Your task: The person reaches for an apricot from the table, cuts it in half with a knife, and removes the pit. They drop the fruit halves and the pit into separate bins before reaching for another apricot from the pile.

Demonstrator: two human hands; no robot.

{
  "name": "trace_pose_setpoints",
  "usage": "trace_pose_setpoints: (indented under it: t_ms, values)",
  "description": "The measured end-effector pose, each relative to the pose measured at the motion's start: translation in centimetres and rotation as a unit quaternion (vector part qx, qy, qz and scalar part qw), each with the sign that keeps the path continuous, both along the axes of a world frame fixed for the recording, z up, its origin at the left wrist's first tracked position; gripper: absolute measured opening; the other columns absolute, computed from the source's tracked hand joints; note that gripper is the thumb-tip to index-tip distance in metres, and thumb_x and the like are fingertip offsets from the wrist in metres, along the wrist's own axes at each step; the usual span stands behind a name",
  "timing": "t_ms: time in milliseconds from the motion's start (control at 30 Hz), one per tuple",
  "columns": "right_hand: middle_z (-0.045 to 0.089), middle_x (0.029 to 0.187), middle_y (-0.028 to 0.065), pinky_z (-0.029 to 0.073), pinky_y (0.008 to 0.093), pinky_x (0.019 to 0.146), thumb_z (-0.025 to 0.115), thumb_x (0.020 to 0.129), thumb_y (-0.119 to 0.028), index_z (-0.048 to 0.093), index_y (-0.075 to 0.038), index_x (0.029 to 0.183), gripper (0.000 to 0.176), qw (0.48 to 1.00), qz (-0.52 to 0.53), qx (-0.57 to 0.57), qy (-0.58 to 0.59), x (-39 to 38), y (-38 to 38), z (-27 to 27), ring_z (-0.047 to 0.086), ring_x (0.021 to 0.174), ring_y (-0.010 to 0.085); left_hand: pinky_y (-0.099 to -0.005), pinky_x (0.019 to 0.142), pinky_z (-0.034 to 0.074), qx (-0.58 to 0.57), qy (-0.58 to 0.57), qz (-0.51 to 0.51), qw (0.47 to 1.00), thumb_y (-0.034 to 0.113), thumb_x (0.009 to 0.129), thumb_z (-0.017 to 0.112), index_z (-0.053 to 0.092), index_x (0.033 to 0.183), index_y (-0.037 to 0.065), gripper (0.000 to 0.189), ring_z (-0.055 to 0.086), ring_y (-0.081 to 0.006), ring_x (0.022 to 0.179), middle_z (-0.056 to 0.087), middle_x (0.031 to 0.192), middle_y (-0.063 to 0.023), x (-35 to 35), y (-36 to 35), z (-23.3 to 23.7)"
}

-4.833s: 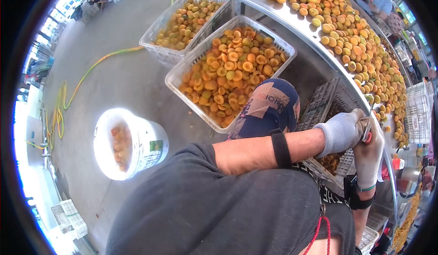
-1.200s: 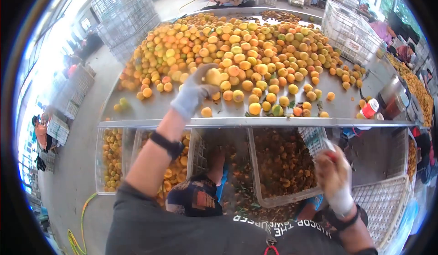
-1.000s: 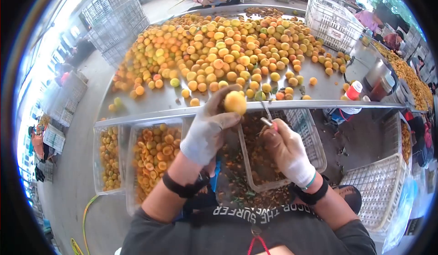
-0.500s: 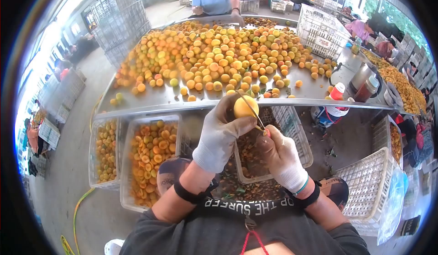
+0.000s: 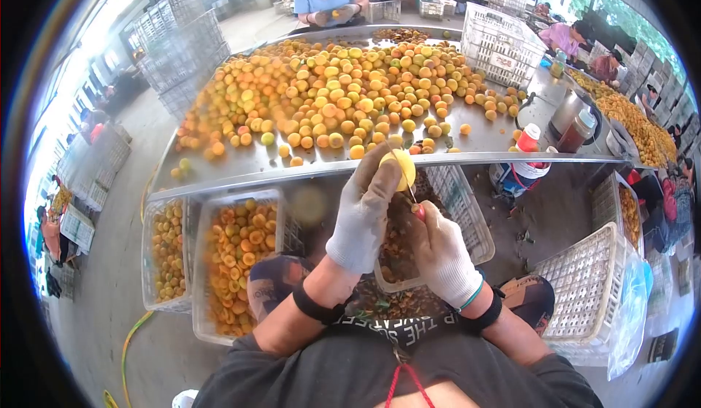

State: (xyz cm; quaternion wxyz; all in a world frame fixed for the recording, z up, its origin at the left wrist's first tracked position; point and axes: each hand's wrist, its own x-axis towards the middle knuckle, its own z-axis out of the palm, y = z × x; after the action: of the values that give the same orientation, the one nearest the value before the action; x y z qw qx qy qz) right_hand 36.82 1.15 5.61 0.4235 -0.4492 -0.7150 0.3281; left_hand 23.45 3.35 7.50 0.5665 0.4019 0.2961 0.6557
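Observation:
Gloved in grey, my left hand point(image 5: 363, 211) grips a yellow apricot point(image 5: 404, 168) just below the steel table's front edge point(image 5: 307, 168). My right hand point(image 5: 438, 251), in a white glove, is shut on a small knife with a red handle point(image 5: 418, 209); its blade rests against the apricot. Both hands hover over a clear crate of pits and scraps point(image 5: 471, 244). A big heap of whole apricots point(image 5: 343, 94) covers the table beyond.
Two crates sit to the lower left: one of halved apricots point(image 5: 237, 258), one of whole fruit point(image 5: 164, 251). An empty white crate point(image 5: 584, 287) is at right, another point(image 5: 504, 43) on the table. A red-capped bottle point(image 5: 527, 141) and metal flasks point(image 5: 573, 120) stand at right. People work across the table.
I turned from the floor crates to the table, took an apricot from the heap with my left hand, drew it back over the scrap crate and set the knife against it.

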Motion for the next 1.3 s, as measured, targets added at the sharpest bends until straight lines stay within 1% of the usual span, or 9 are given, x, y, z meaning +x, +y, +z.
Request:
trace_pose_setpoints:
  t_ms: [433,500,633,700,800,1000,1100,1233,1300]
  values:
    - [0.06,0.07,0.0265,0.046,0.0476,0.056,0.051,0.1,-0.014,0.05,0.001,0.092,0.018,0.998,-0.019,0.02,0.047,-0.1,1.7,-1.6,0.062,0.069,0.045,-0.0261,0.074,0.05,0.016,0.024,0.038,0.999,0.044,0.099,0.058,0.061,0.111,0.003,0.043,0.061,-0.0119,0.081,0.065,0.093,-0.0044,0.9,1.5,-1.8]
    - [0.06,0.072,0.0271,0.047,0.0455,0.056,0.051,0.101,-0.014,0.051,0.002,0.092,0.018,0.999,-0.032,-0.037,-0.008,-0.1,1.5,-1.6,0.061,0.07,0.0453,-0.0249,0.093,0.042,-0.067,-0.058,-0.079,0.993,0.041,0.1,0.057,0.062,0.125,0.002,0.046,0.054,-0.0078,0.103,0.064,0.11,-0.0018,0.2,1.7,-3.0]
    - [0.061,0.074,0.0269,0.048,0.0449,0.058,0.051,0.1,-0.014,0.052,0.003,0.094,0.018,0.998,-0.055,-0.03,-0.028,0.1,0.9,-1.2,0.062,0.072,0.0449,-0.026,0.094,0.042,-0.059,0.002,-0.058,0.997,0.041,0.102,0.054,0.06,0.129,0.0,0.05,0.054,-0.0084,0.106,0.063,0.115,-0.0028,0.4,1.4,-1.9]
    - [0.056,0.069,0.0144,0.046,0.0333,0.059,0.049,0.101,-0.008,0.055,0.002,0.104,0.012,0.998,-0.025,-0.004,0.059,0.3,0.7,-1.2,0.054,0.062,0.0183,-0.026,0.094,0.042,-0.012,0.018,-0.066,0.998,0.041,0.102,0.054,0.059,0.129,-0.001,0.05,0.055,-0.0086,0.107,0.064,0.116,-0.003,0.0,2.0,-2.2]
    - [0.053,0.068,0.0146,0.044,0.0332,0.058,0.05,0.101,-0.009,0.054,0.002,0.1,0.012,0.998,-0.03,0.014,0.054,0.4,1.1,-2.0,0.052,0.062,0.0175,-0.0268,0.092,0.044,0.023,0.015,-0.064,0.998,0.041,0.102,0.053,0.058,0.129,0.001,0.049,0.056,-0.0083,0.106,0.064,0.115,-0.0026,0.1,2.4,-3.4]
    - [0.055,0.067,0.0204,0.045,0.0392,0.055,0.048,0.1,-0.006,0.051,0.001,0.097,0.008,0.989,-0.072,0.043,-0.122,0.4,2.0,-3.3,0.06,0.061,0.0367,-0.0271,0.086,0.046,-0.132,-0.18,-0.081,0.972,0.043,0.103,0.05,0.061,0.127,0.004,0.047,0.057,-0.0075,0.099,0.065,0.11,0.0,1.8,2.6,-3.5]
    - [0.057,0.067,0.0221,0.046,0.0401,0.055,0.048,0.099,-0.004,0.051,0.001,0.098,0.006,0.996,-0.06,0.034,-0.056,0.2,2.1,-3.3,0.061,0.065,0.0426,-0.0333,0.082,0.049,-0.188,-0.139,-0.045,0.971,0.048,0.101,0.049,0.061,0.116,0.006,0.046,0.061,-0.0167,0.089,0.065,0.1,-0.0058,1.1,3.0,-3.6]
    - [0.06,0.065,0.0236,0.046,0.0499,0.054,0.05,0.102,-0.021,0.05,0.0,0.094,0.022,0.996,-0.049,0.059,0.042,0.0,2.1,-3.2,0.062,0.065,0.045,-0.0322,0.083,0.05,-0.048,-0.008,-0.04,0.998,0.044,0.102,0.05,0.061,0.115,0.005,0.043,0.061,-0.0174,0.088,0.066,0.101,-0.0065,1.3,2.6,-4.4]
    - [0.06,0.067,0.0218,0.047,0.044,0.055,0.05,0.1,-0.013,0.051,0.0,0.096,0.014,0.998,-0.052,0.039,0.027,0.0,2.1,-3.3,0.062,0.065,0.0423,-0.0318,0.083,0.05,-0.008,0.046,0.005,0.999,0.042,0.102,0.05,0.061,0.115,0.004,0.041,0.061,-0.0179,0.088,0.065,0.101,-0.0069,1.3,2.7,-5.0]
